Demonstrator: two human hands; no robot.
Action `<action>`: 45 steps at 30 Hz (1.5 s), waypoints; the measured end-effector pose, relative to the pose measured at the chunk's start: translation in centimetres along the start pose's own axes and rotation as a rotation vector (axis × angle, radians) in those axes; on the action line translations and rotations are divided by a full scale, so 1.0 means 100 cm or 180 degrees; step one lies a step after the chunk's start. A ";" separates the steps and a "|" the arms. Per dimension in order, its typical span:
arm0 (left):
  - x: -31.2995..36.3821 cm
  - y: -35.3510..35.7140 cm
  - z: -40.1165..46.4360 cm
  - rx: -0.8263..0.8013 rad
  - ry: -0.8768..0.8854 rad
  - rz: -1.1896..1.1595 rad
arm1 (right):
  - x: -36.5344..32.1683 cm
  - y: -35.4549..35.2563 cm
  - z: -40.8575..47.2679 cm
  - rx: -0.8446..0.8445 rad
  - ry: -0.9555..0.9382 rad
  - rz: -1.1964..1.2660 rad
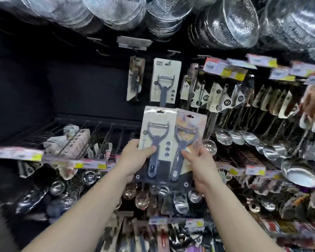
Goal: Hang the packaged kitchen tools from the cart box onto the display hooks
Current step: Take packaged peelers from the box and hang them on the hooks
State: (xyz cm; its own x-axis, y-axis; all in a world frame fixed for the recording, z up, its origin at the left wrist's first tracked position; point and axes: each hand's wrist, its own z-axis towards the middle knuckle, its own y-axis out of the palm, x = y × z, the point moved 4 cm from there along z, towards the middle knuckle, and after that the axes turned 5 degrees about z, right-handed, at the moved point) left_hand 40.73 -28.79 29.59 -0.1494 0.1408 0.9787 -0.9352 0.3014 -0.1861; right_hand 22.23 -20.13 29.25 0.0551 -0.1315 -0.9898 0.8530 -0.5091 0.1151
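Observation:
Two carded peelers are held up side by side before the display. My left hand (135, 157) grips the left peeler pack (156, 124), thumb across its grey handle. My right hand (200, 164) pinches the right peeler pack (189, 131), which overlaps the first and tilts slightly right. Just above them a matching peeler pack (165, 82) hangs on a hook, with another carded tool (135, 79) to its left. The cart box is out of view.
Wire strainers (225, 24) hang overhead. Packaged ladles and skimmers (244, 99) fill the hooks to the right. A wire shelf (91, 131) with crumpled packaging sits at the left, price tags (91, 164) along its front. More spoons hang below the hands.

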 end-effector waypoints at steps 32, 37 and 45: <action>0.048 -0.111 0.103 0.0406 0.0682 -0.0206 | -0.079 0.112 0.070 0.0275 -0.0829 -0.0021; 0.049 -0.093 0.115 0.0397 0.0652 -0.0186 | -0.087 0.099 0.086 0.0202 -0.0876 0.0033; 0.056 -0.072 0.122 0.0670 0.0603 -0.0422 | -0.104 0.087 0.112 -0.0024 -0.1051 0.0048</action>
State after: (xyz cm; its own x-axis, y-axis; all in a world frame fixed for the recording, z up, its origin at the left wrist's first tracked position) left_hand 42.69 -41.66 37.49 0.0224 0.2927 0.9560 -0.9914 0.1297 -0.0165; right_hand 23.24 -32.75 41.54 -0.1025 -0.4083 -0.9071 0.8572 -0.4988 0.1277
